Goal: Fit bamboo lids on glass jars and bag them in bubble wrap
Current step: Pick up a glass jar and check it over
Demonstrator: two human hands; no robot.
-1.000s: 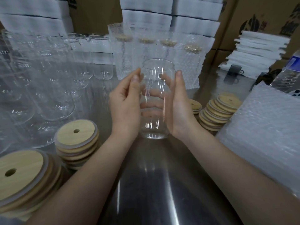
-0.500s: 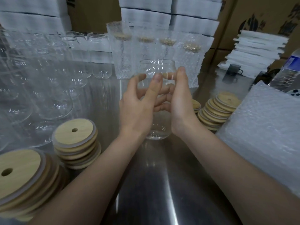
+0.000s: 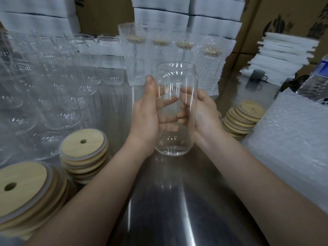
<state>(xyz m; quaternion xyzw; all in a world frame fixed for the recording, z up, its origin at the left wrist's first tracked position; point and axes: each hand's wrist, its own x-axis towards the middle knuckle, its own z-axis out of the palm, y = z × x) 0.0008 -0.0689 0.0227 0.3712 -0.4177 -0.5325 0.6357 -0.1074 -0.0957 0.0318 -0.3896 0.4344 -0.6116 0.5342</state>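
Since half a second ago the left hand (image 3: 144, 119) has slid off the front of the glass jar (image 3: 175, 110) to its left wall, thumb upright along the glass. Both hands clamp the jar, the right hand (image 3: 205, 114) on the opposite wall, with fingers curled round the back. The jar is upright and lidless over the middle of the desk (image 3: 168, 210); whether its base touches cannot be told. No writing is legible: the print on the cardboard boxes (image 3: 287, 18) and the blue label on the bottle (image 3: 317, 80) are blurred. Bamboo lids (image 3: 83, 144) are stacked at the near left corner, with another lid stack (image 3: 243, 118) toward the right edge beside bubble wrap bags (image 3: 292, 142). Bagged jars (image 3: 170, 54) stand just behind, and empty jars (image 3: 58, 89) crowd the left side.
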